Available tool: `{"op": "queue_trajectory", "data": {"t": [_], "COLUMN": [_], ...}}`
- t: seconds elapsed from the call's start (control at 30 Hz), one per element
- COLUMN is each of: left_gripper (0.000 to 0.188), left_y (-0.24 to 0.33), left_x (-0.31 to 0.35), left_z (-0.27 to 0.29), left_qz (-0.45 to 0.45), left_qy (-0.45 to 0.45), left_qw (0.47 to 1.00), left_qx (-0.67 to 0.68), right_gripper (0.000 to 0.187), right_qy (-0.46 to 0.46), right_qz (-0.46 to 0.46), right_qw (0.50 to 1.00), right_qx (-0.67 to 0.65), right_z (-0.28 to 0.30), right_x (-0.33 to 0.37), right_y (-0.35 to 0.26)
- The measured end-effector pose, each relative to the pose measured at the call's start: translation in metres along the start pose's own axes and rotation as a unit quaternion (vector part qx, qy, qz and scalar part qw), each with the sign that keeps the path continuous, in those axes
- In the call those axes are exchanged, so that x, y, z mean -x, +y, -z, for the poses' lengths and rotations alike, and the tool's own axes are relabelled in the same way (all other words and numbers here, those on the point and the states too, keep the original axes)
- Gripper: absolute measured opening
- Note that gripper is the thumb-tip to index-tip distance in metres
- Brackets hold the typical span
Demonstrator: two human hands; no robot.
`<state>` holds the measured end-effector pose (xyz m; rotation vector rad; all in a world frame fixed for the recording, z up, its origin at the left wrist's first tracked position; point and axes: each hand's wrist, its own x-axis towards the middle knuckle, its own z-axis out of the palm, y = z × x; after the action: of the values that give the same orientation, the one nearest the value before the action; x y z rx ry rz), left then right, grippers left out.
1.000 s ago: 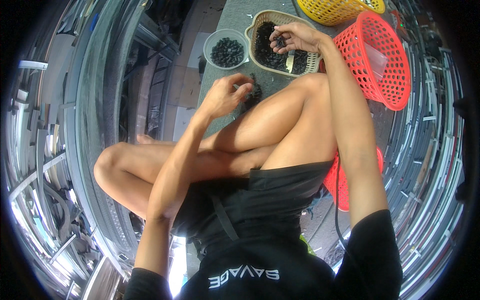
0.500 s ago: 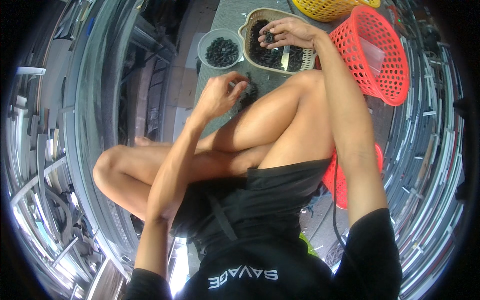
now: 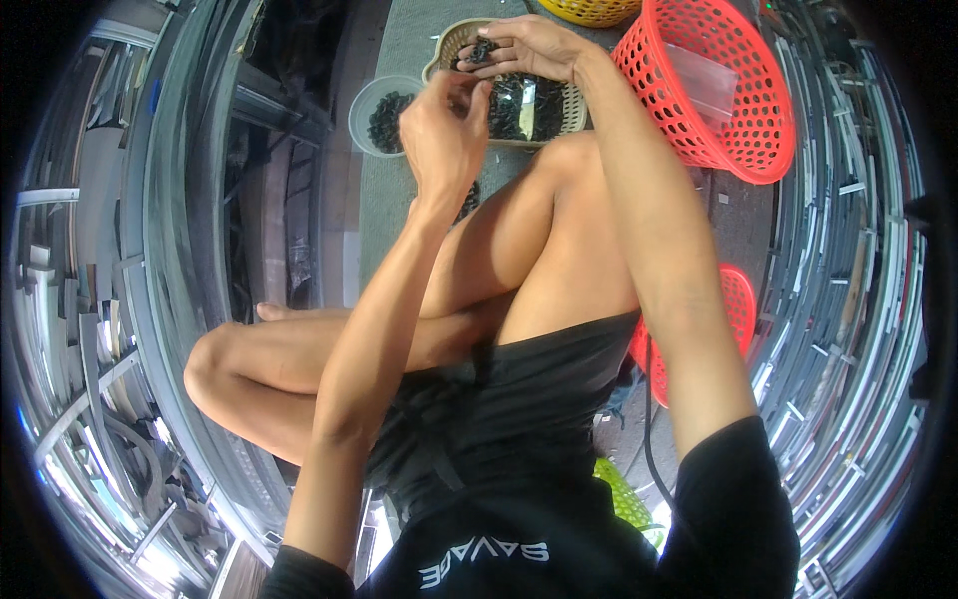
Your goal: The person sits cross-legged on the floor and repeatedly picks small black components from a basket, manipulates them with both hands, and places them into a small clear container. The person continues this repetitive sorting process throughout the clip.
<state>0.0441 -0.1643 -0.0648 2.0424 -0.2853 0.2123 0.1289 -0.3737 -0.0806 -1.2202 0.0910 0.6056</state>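
Farthest left on the grey mat surface [image 3: 384, 190] we see a round translucent plastic bowl [image 3: 380, 103] filled with small black parts. Just right of it, our left hand [image 3: 444, 135] is raised over the beige woven plastic basket [image 3: 574, 110], its grip pinched closed, though we cannot tell whether anything sits between the fingertips. Our right hand [image 3: 529, 47] hovers above the same basket, its grip closed on a small cluster of black plastic pieces [image 3: 483, 52], just beside the left fingertips. More black pieces lie heaped inside the basket. Our bent knee rises just below it. Further right stands a red perforated plastic basket [image 3: 758, 130], with a yellow plastic basket [image 3: 589, 10] at the top edge.
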Motion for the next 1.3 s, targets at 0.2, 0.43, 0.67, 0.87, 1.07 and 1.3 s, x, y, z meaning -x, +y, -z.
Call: {"op": "queue_trajectory", "data": {"t": [0.2, 0.43, 0.67, 0.87, 1.07, 1.3], "left_gripper": [0.022, 0.022, 0.019, 0.016, 0.016, 0.016], "left_y": [-0.005, -0.009, -0.004, 0.006, -0.021, -0.071], "left_x": [-0.034, -0.045, -0.049, -0.017, 0.049, 0.063], "left_z": [-0.020, -0.024, -0.022, 0.006, 0.077, 0.113], "left_qz": [-0.077, -0.108, -0.105, -0.150, -0.065, 0.003], "left_qy": [0.080, 0.058, 0.059, 0.059, -0.121, -0.242], "left_qw": [0.989, 0.975, 0.978, 0.984, 0.983, 0.959], "left_qx": [-0.098, -0.187, -0.172, -0.079, -0.125, -0.148], "right_gripper": [0.041, 0.041, 0.042, 0.036, 0.025, 0.023], "right_qy": [0.022, -0.007, 0.006, 0.016, 0.060, 0.048], "right_qz": [0.036, 0.041, 0.051, 0.044, -0.007, 0.014], "right_qw": [0.999, 0.996, 0.997, 0.996, 0.996, 0.959], "right_qx": [-0.028, -0.083, -0.062, -0.079, 0.065, 0.278], "right_z": [-0.005, -0.005, -0.005, -0.005, -0.002, -0.038], "right_x": [-0.001, -0.002, -0.001, -0.001, -0.004, 0.003], "right_y": [0.000, -0.002, -0.004, -0.004, 0.003, -0.002]}}
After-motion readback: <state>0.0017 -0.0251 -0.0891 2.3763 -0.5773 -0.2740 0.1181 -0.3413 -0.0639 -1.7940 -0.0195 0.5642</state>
